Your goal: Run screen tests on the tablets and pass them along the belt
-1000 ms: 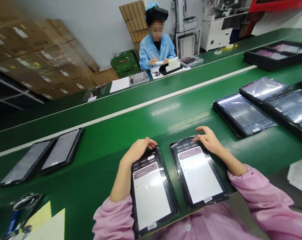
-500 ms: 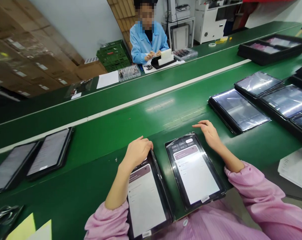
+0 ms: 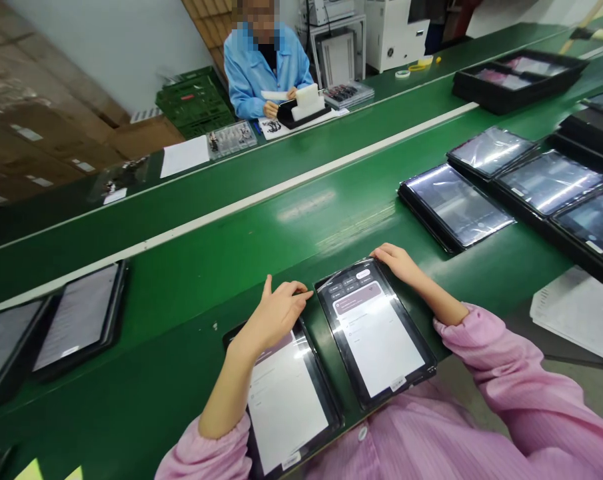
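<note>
Two dark-framed tablets lie side by side on the green belt, their screens lit and covered in glossy film. My left hand (image 3: 276, 315) hovers over the top of the left tablet (image 3: 286, 400), hiding its upper part, with fingers spread and reaching toward the left edge of the right tablet (image 3: 376, 330). My right hand (image 3: 398, 263) rests on the top right corner of the right tablet, its fingertips on the film. Neither hand grips anything.
The green conveyor belt (image 3: 261, 247) has a white stripe along it. Several film-covered tablets (image 3: 454, 205) lie to the right and two more (image 3: 76, 319) to the left. Papers (image 3: 578, 313) lie at lower right. Across a second belt, a co-worker (image 3: 266, 67) in blue handles items.
My right hand has come down onto the right tablet's top corner. My left hand has shifted across the left tablet toward the right tablet, fingers spread. The whole view has swung slightly.
</note>
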`<state>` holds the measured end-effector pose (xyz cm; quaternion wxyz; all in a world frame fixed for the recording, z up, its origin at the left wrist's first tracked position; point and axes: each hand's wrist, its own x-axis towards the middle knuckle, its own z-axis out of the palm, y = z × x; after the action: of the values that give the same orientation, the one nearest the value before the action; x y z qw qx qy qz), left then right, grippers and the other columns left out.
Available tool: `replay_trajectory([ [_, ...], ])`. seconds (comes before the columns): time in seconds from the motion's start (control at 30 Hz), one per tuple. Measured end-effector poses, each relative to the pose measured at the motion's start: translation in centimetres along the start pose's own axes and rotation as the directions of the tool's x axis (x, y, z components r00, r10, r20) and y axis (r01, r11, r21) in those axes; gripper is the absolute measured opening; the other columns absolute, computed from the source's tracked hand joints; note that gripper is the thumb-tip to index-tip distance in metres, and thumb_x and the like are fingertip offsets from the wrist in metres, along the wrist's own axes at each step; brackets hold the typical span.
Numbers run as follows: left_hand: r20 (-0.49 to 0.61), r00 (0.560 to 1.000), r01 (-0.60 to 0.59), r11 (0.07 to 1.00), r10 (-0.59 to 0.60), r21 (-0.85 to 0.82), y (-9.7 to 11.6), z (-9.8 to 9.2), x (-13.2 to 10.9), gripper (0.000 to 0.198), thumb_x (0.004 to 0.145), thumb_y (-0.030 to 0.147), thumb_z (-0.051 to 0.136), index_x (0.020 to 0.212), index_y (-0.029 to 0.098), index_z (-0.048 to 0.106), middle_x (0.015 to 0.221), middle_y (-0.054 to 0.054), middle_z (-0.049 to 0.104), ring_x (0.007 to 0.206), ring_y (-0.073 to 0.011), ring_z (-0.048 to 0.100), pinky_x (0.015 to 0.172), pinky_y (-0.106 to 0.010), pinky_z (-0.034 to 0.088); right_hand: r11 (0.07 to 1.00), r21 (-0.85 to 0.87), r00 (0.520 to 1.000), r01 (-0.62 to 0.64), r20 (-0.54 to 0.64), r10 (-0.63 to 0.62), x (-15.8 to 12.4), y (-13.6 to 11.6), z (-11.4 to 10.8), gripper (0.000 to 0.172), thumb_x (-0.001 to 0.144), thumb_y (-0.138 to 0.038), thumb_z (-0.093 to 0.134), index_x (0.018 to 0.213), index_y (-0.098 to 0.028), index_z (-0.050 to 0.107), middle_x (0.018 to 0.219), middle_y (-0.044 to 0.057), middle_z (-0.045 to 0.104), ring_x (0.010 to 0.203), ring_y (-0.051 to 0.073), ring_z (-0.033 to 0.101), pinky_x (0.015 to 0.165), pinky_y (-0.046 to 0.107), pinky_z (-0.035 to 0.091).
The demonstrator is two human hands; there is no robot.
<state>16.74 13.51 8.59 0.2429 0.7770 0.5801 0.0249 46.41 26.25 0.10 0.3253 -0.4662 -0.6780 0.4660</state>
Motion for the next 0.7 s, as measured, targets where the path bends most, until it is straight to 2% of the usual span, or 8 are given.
replay_trajectory([
  [0.1,0.004,1.0,-0.029,0.999,0.029,-0.028,-0.1,0.9,0.1,0.066,0.102,0.051,0.012,0.123,0.021,0.067,0.118,-0.008,0.058,0.118,-0.0248,0.054,0.122,-0.063,-0.005,0.967,0.253,0.999,-0.042,-0.005,0.045,0.1,0.1,0.4,0.041,0.081,-0.058,0.058,0.075,-0.019,0.071,0.078,0.004,0.062,0.081,0.022,0.057,0.084,0.036,0.043],
  [0.23,-0.014,0.999,-0.047,0.998,0.047,-0.033,-1.0,1.6,0.1,0.065,0.101,0.056,0.015,0.122,0.022,0.067,0.115,-0.008,0.054,0.121,-0.0261,0.05,0.122,-0.063,0.001,0.926,0.376,0.999,-0.039,0.007,0.039,-0.2,-0.5,0.8,0.052,0.08,-0.068,0.054,0.076,-0.018,0.07,0.081,0.006,0.065,0.082,0.022,0.059,0.084,0.036,0.045],
  [0.33,-0.046,0.996,-0.076,0.997,0.076,0.01,-1.7,2.1,0.0,0.064,0.101,0.056,0.015,0.124,0.025,0.066,0.123,-0.009,0.052,0.128,-0.0284,0.046,0.122,-0.065,0.001,0.849,0.528,1.0,0.018,-0.018,-0.01,-0.5,-1.3,0.9,0.05,0.076,-0.068,0.062,0.077,-0.019,0.071,0.087,0.007,0.067,0.091,0.024,0.06,0.092,0.038,0.045],
  [0.4,-0.07,0.993,-0.094,0.995,0.096,0.04,-2.0,2.6,0.0,0.062,0.102,0.053,0.014,0.129,0.029,0.064,0.134,-0.009,0.049,0.135,-0.0301,0.041,0.122,-0.065,0.003,0.818,0.57,0.997,0.077,-0.067,-0.047,-0.6,-1.7,1.0,0.048,0.076,-0.067,0.065,0.077,-0.019,0.071,0.092,0.007,0.068,0.098,0.026,0.06,0.099,0.039,0.043],
  [0.47,-0.092,0.99,-0.105,0.993,0.11,0.058,-2.4,3.1,0.0,0.061,0.101,0.052,0.012,0.134,0.032,0.06,0.145,-0.008,0.044,0.141,-0.0315,0.034,0.122,-0.065,0.004,0.826,0.553,0.992,0.114,-0.105,-0.067,-0.5,-1.8,1.0,0.049,0.078,-0.068,0.063,0.076,-0.02,0.071,0.094,0.007,0.068,0.102,0.027,0.06,0.102,0.04,0.041],
  [0.57,-0.106,0.99,-0.084,0.993,0.093,0.086,-3.8,3.1,-0.2,0.063,0.1,0.054,0.012,0.139,0.032,0.057,0.154,-0.008,0.04,0.145,-0.034,0.031,0.12,-0.067,0.005,0.889,0.441,0.99,0.126,-0.116,-0.083,-0.4,-1.6,0.8,0.049,0.085,-0.067,0.056,0.074,-0.021,0.069,0.097,0.007,0.067,0.105,0.027,0.06,0.104,0.041,0.041],
  [0.63,-0.125,0.992,0.024,0.993,-0.009,0.116,-5.3,2.3,-0.5,0.064,0.1,0.054,0.014,0.142,0.029,0.055,0.152,-0.01,0.045,0.143,-0.0356,0.036,0.12,-0.068,0.009,0.942,0.31,0.989,0.131,-0.11,-0.101,-0.3,-1.2,0.5,0.04,0.089,-0.057,0.054,0.079,-0.022,0.07,0.1,0.006,0.065,0.106,0.026,0.059,0.105,0.042,0.04],
  [0.7,-0.1,0.982,0.168,0.979,-0.157,0.112,-6.7,0.9,-1.0,0.065,0.098,0.056,0.018,0.139,0.024,0.058,0.142,-0.012,0.057,0.133,-0.036,0.05,0.118,-0.064,0.024,0.975,0.176,0.986,0.138,-0.114,-0.119,-0.3,-0.9,0.4,0.026,0.089,-0.045,0.057,0.094,-0.023,0.069,0.105,0.006,0.063,0.105,0.024,0.057,0.105,0.043,0.04],
])
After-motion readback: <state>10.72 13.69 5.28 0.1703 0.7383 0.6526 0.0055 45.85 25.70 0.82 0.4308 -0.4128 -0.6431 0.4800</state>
